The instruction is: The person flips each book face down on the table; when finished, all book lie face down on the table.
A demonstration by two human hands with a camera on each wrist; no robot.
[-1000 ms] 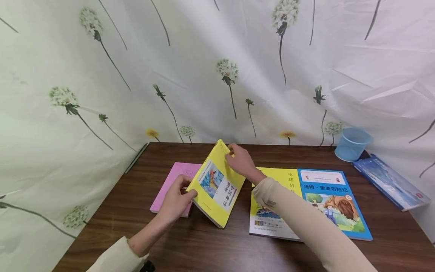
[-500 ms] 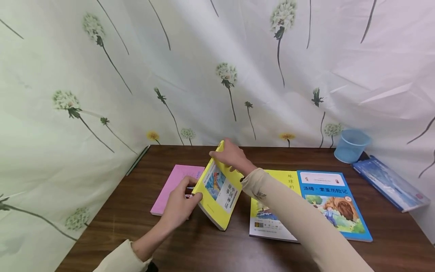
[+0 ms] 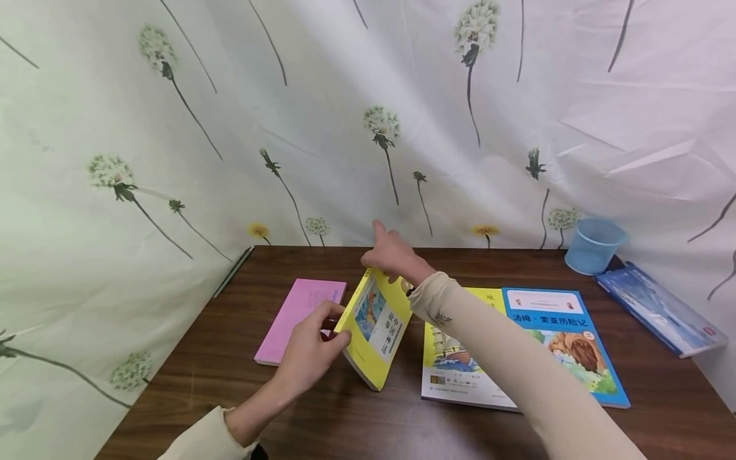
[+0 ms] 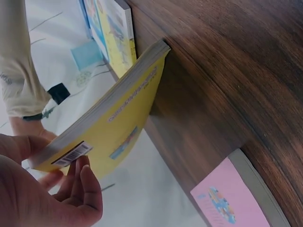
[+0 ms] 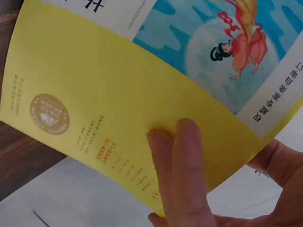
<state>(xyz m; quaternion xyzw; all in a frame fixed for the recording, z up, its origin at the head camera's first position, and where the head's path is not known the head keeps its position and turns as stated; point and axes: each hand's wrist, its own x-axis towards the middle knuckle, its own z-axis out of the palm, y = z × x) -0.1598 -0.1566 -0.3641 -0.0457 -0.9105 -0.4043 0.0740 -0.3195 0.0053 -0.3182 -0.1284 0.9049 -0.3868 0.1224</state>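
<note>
A yellow paperback book (image 3: pixel 397 300) with a picture on its cover stands tilted above the middle of the table. My left hand (image 3: pixel 307 348) grips its lower left corner, thumb on the front. In the left wrist view, the fingers lie by the barcode on the back cover (image 4: pixel 132 113). At the book's top end, my right hand (image 3: pixel 397 253) pinches the edge, its index finger sticking up. Two fingers lie on the front cover (image 5: pixel 94 71) in the right wrist view. Left of it a pink book (image 3: pixel 290 322) lies flat.
To the right, a second yellow book (image 3: pixel 454 358), partly behind the right sleeve, lies beside a blue storybook (image 3: pixel 600 377). Further right are a light blue cup (image 3: pixel 595 246) and a blue book (image 3: pixel 661 313). A thin dark green strip (image 3: pixel 232 273) lies along the left edge.
The right hand has moved from the book's right side to its top end, and its index finger has lifted. The book has shifted slightly right and turned more upright in the left hand's grip.
</note>
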